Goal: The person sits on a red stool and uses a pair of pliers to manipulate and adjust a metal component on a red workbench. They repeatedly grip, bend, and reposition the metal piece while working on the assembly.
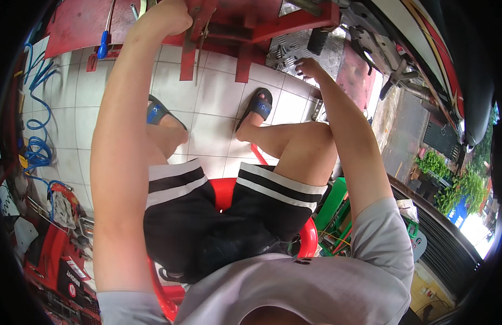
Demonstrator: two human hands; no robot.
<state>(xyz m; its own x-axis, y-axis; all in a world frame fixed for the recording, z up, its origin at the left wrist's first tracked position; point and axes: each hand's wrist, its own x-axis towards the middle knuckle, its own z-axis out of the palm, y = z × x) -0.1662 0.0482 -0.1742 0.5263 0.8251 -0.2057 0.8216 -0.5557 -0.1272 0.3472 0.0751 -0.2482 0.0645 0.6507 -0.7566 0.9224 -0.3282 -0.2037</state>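
My left hand [174, 17] reaches to the top edge over the red metal bench [72, 27]. Its fingers are cut off or hidden there, so what it touches does not show. To its left, a screwdriver [103, 46] with a blue handle lies across the bench edge. My right hand [309, 69] is over or on the silver diamond-patterned metal plate [283, 50], its fingers loosely bent and apart, with nothing visible held. Beside the right hand, a black rubber-like peg [317, 41] sticks out near the red metal frame [294, 27].
Parts of a motorcycle [408, 76] stand at the right. A coiled blue hose [38, 149] hangs at the left, above a red tool rack [45, 260]. My legs straddle a red plastic chair [224, 192] on white floor tiles [213, 103]. A green metal frame [333, 208] stands right of the chair.
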